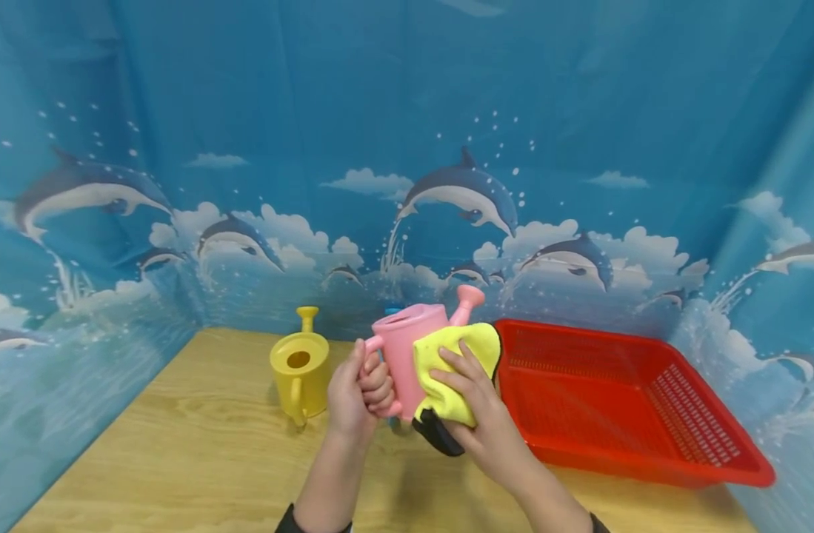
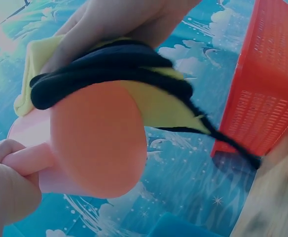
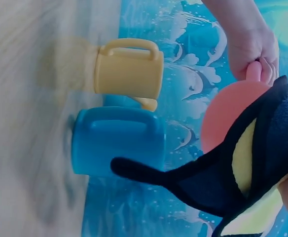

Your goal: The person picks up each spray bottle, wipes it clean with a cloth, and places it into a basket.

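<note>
Contact between cloth and can is what matters — your right hand (image 1: 476, 403) lays its fingers nearly straight over the yellow cloth (image 1: 455, 370) and presses it flat against the right flank of the pink watering can (image 1: 407, 348), while your left hand (image 1: 356, 392) has its fingers curled round the can's handle on the left side. You hold the can upright above the wooden table (image 1: 180, 444), near the middle of the scene, its spout rising at the far right of the body, so its long axis runs from handle at the left to spout at the right. The cloth sits just right of the body, below the spout; a dark edge of it hangs down beneath your right palm.

From the head view you see both hands, the yellow watering can (image 1: 301, 366) standing on the table just left of the pink one, and the red basket (image 1: 646, 414) to the right, apart from the hands.

The left wrist view looks up at the pink can's rounded underside with the cloth's dark binding draped over it — something the head view hides.

The right wrist view alone shows clearly a blue watering can (image 3: 117, 140) on the table beside the yellow one; from the head it is almost wholly hidden behind the pink can.
</note>
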The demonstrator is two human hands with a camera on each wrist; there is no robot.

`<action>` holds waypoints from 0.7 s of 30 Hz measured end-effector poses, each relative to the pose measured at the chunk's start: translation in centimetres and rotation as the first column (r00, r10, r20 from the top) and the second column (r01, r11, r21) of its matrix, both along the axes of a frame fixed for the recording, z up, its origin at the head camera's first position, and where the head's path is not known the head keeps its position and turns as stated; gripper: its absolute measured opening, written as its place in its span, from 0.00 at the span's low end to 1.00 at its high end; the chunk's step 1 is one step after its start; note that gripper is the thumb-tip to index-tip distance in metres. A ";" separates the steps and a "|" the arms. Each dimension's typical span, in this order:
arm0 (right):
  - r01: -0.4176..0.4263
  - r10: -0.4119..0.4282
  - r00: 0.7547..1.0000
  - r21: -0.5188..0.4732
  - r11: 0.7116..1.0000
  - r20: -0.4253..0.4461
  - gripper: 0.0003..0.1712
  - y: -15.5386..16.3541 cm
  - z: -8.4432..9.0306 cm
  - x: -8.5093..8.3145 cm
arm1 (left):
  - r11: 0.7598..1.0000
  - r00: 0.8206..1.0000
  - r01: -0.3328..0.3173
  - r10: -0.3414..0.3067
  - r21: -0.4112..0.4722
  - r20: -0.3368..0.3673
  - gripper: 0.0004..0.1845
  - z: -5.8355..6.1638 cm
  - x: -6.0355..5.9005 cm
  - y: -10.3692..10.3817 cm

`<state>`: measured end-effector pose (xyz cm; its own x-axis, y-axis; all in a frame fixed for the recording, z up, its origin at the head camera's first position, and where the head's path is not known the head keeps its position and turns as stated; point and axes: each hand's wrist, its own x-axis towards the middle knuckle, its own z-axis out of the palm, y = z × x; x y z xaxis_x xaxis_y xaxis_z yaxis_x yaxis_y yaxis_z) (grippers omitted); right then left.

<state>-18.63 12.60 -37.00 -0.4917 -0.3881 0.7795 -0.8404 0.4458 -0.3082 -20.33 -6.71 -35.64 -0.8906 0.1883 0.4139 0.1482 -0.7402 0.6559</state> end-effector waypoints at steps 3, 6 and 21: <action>0.018 -0.018 1.000 -0.041 0.999 -0.003 0.36 -0.3 0.7 -0.6 | 1.000 1.000 0.002 -0.003 -0.028 -0.013 0.25 0.0 0.1 0.1; 0.038 -0.040 0.999 -0.081 0.996 -0.025 0.34 -0.7 1.6 -1.4 | 0.999 1.000 -0.005 0.004 -0.053 -0.016 0.25 0.0 0.2 0.2; 0.122 -0.116 0.991 -0.073 0.990 0.071 0.31 -0.7 2.0 -1.8 | 1.000 0.999 -0.020 0.019 0.018 0.031 0.26 -0.2 0.2 0.3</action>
